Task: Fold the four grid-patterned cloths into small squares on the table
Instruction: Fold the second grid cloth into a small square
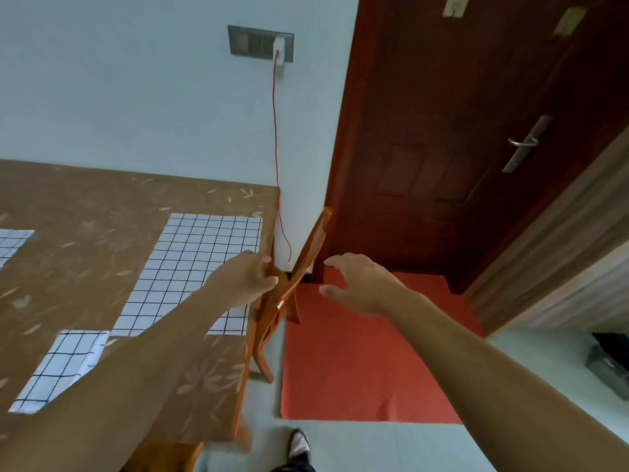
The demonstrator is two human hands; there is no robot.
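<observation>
Three white cloths with a dark grid lie on the table's brown flowered cover (85,206). A large cloth (200,253) is spread flat near the right edge. A smaller one (61,366) lies at the lower left, and part of another (12,245) shows at the left border. My left hand (243,279) reaches over the large cloth to the table's right edge, where its fingers and thumb close around the frame of a wooden chair (306,253). My right hand (362,284) hovers beside the chair above the red mat, fingers spread, holding nothing.
The wooden chair stands between the table and a dark red door (459,131). A red mat (357,362) covers the floor by the door. A red cable (275,131) hangs from a wall socket down behind the table. My shoe (299,444) shows below.
</observation>
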